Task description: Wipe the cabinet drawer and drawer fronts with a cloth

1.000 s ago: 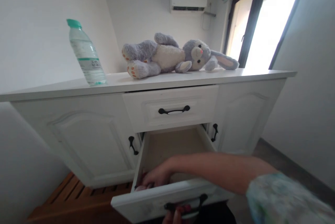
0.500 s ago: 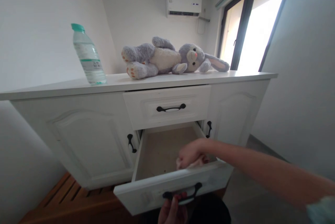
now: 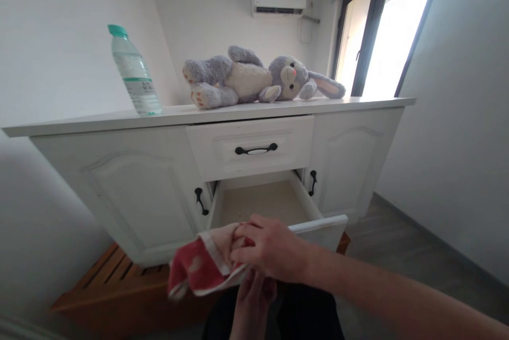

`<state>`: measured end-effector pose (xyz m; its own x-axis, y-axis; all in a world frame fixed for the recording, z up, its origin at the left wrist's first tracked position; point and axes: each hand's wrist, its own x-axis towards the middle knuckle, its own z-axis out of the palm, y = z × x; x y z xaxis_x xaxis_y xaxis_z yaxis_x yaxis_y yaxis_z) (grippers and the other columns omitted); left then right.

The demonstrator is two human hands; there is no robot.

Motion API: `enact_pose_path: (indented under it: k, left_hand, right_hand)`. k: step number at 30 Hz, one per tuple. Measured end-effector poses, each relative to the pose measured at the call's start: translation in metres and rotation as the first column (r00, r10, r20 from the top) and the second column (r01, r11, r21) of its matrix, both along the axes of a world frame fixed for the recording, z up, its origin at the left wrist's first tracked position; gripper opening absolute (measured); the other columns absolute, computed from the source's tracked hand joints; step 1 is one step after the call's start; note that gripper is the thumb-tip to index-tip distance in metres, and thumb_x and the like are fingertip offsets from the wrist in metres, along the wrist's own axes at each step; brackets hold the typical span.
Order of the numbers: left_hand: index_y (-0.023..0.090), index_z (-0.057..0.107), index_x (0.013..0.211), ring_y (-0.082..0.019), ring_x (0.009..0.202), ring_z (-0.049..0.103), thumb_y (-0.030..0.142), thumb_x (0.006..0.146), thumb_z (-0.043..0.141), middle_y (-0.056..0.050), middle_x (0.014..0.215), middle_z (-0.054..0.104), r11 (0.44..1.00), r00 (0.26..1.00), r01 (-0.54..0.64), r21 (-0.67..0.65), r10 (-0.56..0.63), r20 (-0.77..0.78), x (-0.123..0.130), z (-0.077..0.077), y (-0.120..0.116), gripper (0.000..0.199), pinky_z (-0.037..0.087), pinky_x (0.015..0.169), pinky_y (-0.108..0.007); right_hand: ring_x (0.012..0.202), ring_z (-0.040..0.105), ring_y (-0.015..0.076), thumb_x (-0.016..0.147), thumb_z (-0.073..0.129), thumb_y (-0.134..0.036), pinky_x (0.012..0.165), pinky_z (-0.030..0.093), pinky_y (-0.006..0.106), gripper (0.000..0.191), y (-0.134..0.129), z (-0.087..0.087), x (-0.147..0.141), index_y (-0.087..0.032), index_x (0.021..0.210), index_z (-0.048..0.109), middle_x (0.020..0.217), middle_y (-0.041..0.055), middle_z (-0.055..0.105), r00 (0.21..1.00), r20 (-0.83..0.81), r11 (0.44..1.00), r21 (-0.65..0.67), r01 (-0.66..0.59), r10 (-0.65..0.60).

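Red cloth (image 3: 201,266) with white spots hangs bunched at the lower middle of the frame, its far end hidden under the right hand (image 3: 272,247), which is closed around it just in front of the open drawer (image 3: 318,223). The left hand (image 3: 252,303) sits directly below, partly covered and cut off, so I cannot tell its grip. Half a second ago the right hand was inside the drawer and the left held its handle.
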<state>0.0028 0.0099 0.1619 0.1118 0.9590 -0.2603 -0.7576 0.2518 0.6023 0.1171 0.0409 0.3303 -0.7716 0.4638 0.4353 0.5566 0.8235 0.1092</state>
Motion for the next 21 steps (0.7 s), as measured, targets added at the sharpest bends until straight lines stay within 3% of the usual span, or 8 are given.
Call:
enact_pose_path:
  k: [4, 7, 9, 11, 13, 15, 18, 21]
  left_hand:
    - [0.017, 0.076, 0.077, -0.006, 0.056, 0.060, 0.033, 0.056, 0.095, 0.002, 0.067, 0.074, 0.999, 1.000, 0.005, -0.032, -0.004, 0.024, 0.002, 0.013, -0.004, 0.032, 0.052, 0.056, -0.020]
    - [0.017, 0.077, 0.082, -0.006, 0.059, 0.062, 0.030, 0.060, 0.093, 0.000, 0.079, 0.079, 1.000, 0.999, 0.020, -0.017, -0.020, 0.031, 0.001, 0.020, -0.007, 0.031, 0.055, 0.061, -0.021]
    - [0.017, 0.077, 0.084, -0.007, 0.059, 0.063, 0.031, 0.057, 0.094, -0.003, 0.083, 0.081, 1.000, 1.000, 0.023, -0.014, -0.023, 0.019, 0.001, 0.020, -0.006, 0.035, 0.056, 0.060, -0.021]
    - [0.016, 0.078, 0.082, -0.008, 0.058, 0.063, 0.032, 0.051, 0.097, -0.005, 0.084, 0.083, 0.999, 1.000, 0.023, -0.033, -0.022, 0.007, 0.001, 0.017, -0.003, 0.040, 0.055, 0.056, -0.021]
    - [0.017, 0.078, 0.080, -0.009, 0.058, 0.064, 0.032, 0.046, 0.098, -0.005, 0.082, 0.083, 0.998, 1.000, 0.014, -0.054, -0.014, 0.007, 0.001, 0.013, -0.001, 0.042, 0.056, 0.057, -0.021]
    - [0.017, 0.078, 0.081, -0.009, 0.060, 0.065, 0.031, 0.048, 0.098, -0.003, 0.080, 0.082, 0.998, 1.000, 0.003, -0.057, -0.002, 0.015, 0.001, 0.011, -0.001, 0.040, 0.057, 0.059, -0.022]
    - [0.018, 0.078, 0.081, -0.009, 0.060, 0.064, 0.032, 0.052, 0.096, -0.001, 0.078, 0.080, 0.999, 1.000, -0.007, -0.051, 0.008, 0.005, 0.001, 0.013, -0.003, 0.038, 0.057, 0.059, -0.022]
    - [0.018, 0.078, 0.080, -0.008, 0.058, 0.061, 0.034, 0.051, 0.096, -0.001, 0.080, 0.080, 0.999, 1.000, -0.003, -0.042, 0.002, -0.017, 0.002, 0.017, -0.005, 0.038, 0.055, 0.056, -0.021]
  right_hand:
    - [0.100, 0.053, 0.0224, 0.092, 0.059, -0.020, 0.087, 0.049, 0.036, 0.020, -0.035, -0.004, 0.079, -0.026, 0.107, 0.071, 0.119, 0.0069, 0.065, 0.965, -0.095, 0.969, -0.066, 0.238, -0.243]
    - [0.109, 0.057, 0.0243, 0.089, 0.056, -0.013, 0.094, 0.050, 0.039, 0.032, -0.062, -0.021, 0.130, -0.029, 0.112, 0.072, 0.123, 0.0072, 0.066, 0.862, -0.244, 0.896, -0.130, 0.424, -0.444]
    - [0.113, 0.060, 0.0261, 0.088, 0.054, -0.018, 0.098, 0.051, 0.041, 0.032, -0.080, -0.044, 0.158, -0.027, 0.112, 0.073, 0.124, 0.0088, 0.067, 0.694, -0.433, 0.811, -0.188, 0.554, -0.575]
    - [0.105, 0.066, 0.0273, 0.086, 0.057, -0.030, 0.093, 0.055, 0.040, 0.030, -0.097, -0.077, 0.176, -0.023, 0.110, 0.074, 0.116, 0.0100, 0.071, 0.353, -0.650, 0.684, -0.363, 0.633, -0.672]
    - [0.088, 0.072, 0.0275, 0.080, 0.063, -0.043, 0.080, 0.059, 0.038, 0.038, -0.112, -0.114, 0.184, -0.019, 0.108, 0.074, 0.101, 0.0097, 0.076, -0.082, -0.711, 0.576, -0.627, 0.525, -0.699]
    - [0.079, 0.073, 0.0289, 0.073, 0.068, -0.050, 0.070, 0.061, 0.038, 0.047, -0.128, -0.150, 0.182, -0.017, 0.107, 0.073, 0.093, 0.0091, 0.077, -0.380, -0.592, 0.534, -0.806, 0.257, -0.711]
    - [0.094, 0.073, 0.0345, 0.063, 0.073, -0.054, 0.079, 0.062, 0.044, 0.045, -0.146, -0.187, 0.173, -0.020, 0.093, 0.075, 0.099, 0.0094, 0.078, -0.499, -0.429, 0.510, -0.860, -0.031, -0.753]
    - [0.120, 0.063, 0.0387, 0.054, 0.074, -0.053, 0.103, 0.053, 0.046, 0.040, -0.153, -0.206, 0.169, -0.023, 0.080, 0.075, 0.104, 0.0093, 0.078, -0.481, -0.402, 0.492, -0.868, -0.070, -0.779]
